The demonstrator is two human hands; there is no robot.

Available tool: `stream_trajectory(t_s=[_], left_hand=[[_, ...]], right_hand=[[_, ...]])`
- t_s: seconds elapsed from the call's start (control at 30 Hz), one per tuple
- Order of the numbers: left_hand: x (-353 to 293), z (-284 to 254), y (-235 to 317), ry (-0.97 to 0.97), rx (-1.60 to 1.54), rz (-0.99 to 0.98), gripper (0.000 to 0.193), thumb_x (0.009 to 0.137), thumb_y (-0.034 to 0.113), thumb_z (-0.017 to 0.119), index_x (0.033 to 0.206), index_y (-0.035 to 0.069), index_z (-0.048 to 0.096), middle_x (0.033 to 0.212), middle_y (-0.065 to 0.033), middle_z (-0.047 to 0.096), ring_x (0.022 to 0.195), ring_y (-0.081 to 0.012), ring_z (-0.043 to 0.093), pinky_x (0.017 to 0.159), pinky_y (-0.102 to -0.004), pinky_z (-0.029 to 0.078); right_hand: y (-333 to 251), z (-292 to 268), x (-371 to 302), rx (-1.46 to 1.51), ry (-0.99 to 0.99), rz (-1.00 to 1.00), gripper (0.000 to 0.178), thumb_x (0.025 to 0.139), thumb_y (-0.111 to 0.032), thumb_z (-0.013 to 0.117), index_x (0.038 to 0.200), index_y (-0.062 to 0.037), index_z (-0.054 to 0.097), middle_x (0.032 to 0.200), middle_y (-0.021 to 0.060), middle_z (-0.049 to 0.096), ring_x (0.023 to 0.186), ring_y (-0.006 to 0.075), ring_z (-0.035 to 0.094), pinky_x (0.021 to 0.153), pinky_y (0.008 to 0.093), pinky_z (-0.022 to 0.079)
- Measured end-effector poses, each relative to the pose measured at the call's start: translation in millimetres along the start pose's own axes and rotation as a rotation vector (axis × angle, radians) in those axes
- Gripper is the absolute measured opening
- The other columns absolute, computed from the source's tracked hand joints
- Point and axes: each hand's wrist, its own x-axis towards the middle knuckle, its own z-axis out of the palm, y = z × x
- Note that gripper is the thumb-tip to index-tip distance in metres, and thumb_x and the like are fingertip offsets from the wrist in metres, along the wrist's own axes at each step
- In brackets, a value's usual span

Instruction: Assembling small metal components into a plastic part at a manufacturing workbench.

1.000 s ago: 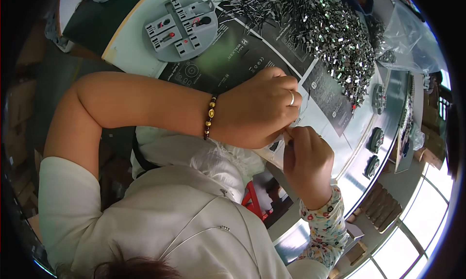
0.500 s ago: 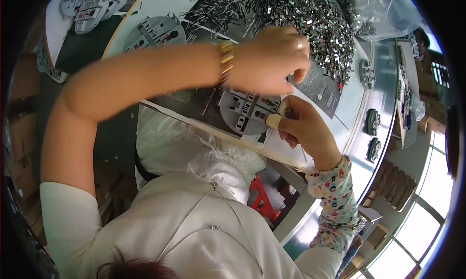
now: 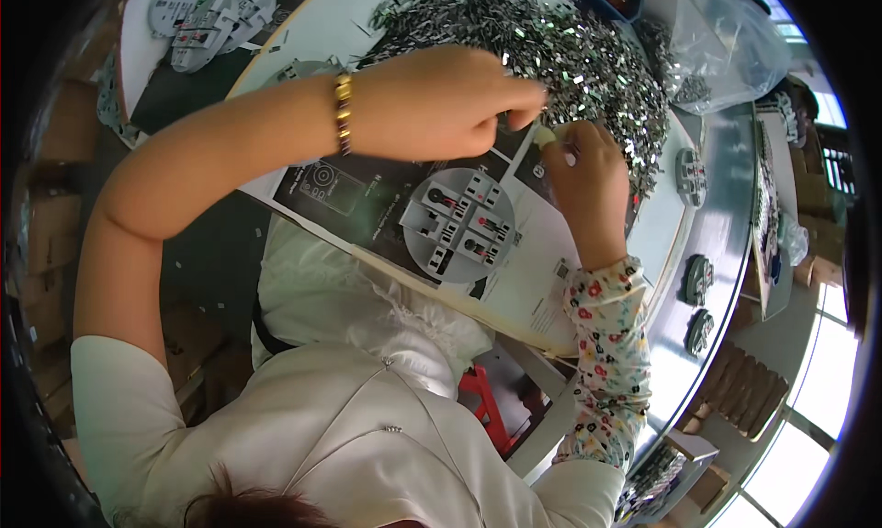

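Observation:
A round grey plastic housing (image 3: 457,225) with raised compartments lies on the dark printed sheet (image 3: 367,220) in front of me. Small black, white and red parts sit in its compartments. My left hand (image 3: 432,105) is above and beyond the housing, its fingertips pinched at the near edge of a heap of small shiny metal pieces (image 3: 588,59). Beside it, my right hand (image 3: 593,183) has its fingers curled together at the same edge, with pale yellow covers on fingertips. Whatever either hand pinches is too small or hidden to make out.
A second grey housing (image 3: 308,69) is partly hidden behind my left forearm. More housings (image 3: 207,32) are stacked at the far left. Along the metal strip on the right stand several grey units (image 3: 691,177). A clear plastic bag (image 3: 726,45) is at the far right.
My right hand has left the housing and moved away from me to the heap. My left hand has shifted left, uncovering the housing. The whole view has turned slightly.

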Motion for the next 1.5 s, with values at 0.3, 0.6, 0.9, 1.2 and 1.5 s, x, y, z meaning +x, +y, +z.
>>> stream_trajectory(t_s=[0.3,0.6,0.9,1.2,1.5], left_hand=[[-53.3,-1.1,-11.3,-0.010,-0.537,-0.257,0.008,0.083,0.000,0.069,0.087,0.005,0.072,0.080,-0.0009,0.065,0.068,-0.0103,0.052,0.062,-0.0246,0.042],[-47.4,17.2,29.9,0.240,-0.594,-0.196,0.009,0.082,-0.002,0.071,0.086,0.006,0.069,0.086,-0.0005,0.066,0.068,-0.0091,0.052,0.062,-0.0228,0.041],[-56.8,49.9,33.9,0.152,-0.552,0.025,0.015,0.078,-0.002,0.073,0.084,0.010,0.067,0.091,0.0019,0.061,0.075,-0.0150,0.048,0.071,-0.0259,0.042],[-57.9,57.8,26.0,0.145,-0.401,0.098,0.017,0.077,-0.002,0.074,0.082,0.012,0.066,0.094,0.0023,0.058,0.090,-0.0181,0.047,0.082,-0.0295,0.042],[-56.3,67.6,27.8,0.195,-0.341,0.152,0.016,0.077,0.000,0.075,0.083,0.013,0.066,0.094,0.0021,0.058,0.088,-0.0189,0.047,0.081,-0.0301,0.043]], right_hand=[[-11.1,-11.3,-12.2,0.288,-0.173,0.003,0.018,0.081,-0.002,0.069,0.100,-0.0010,0.071,0.085,0.0065,0.065,0.067,0.0169,0.053,0.061,0.0281,0.043],[-22.9,-2.7,-27.2,0.201,-0.041,0.091,0.022,0.080,0.004,0.066,0.101,-0.0016,0.071,0.084,0.0046,0.063,0.065,0.0139,0.050,0.061,0.0251,0.042],[-45.3,-48.8,-87.8,0.411,-0.156,0.483,0.018,0.088,0.002,0.064,0.105,-0.0001,0.068,0.081,0.0037,0.066,0.061,0.0096,0.047,0.058,0.0220,0.039],[-62.8,-55.0,-107.1,0.576,-0.303,0.474,0.012,0.095,0.000,0.058,0.106,0.0007,0.065,0.085,0.0033,0.067,0.061,0.0052,0.046,0.052,0.0169,0.035],[-53.3,-38.3,-91.5,0.707,-0.398,0.458,0.012,0.098,-0.003,0.057,0.108,0.0029,0.062,0.085,0.0059,0.065,0.063,0.0073,0.051,0.048,0.0176,0.037]])
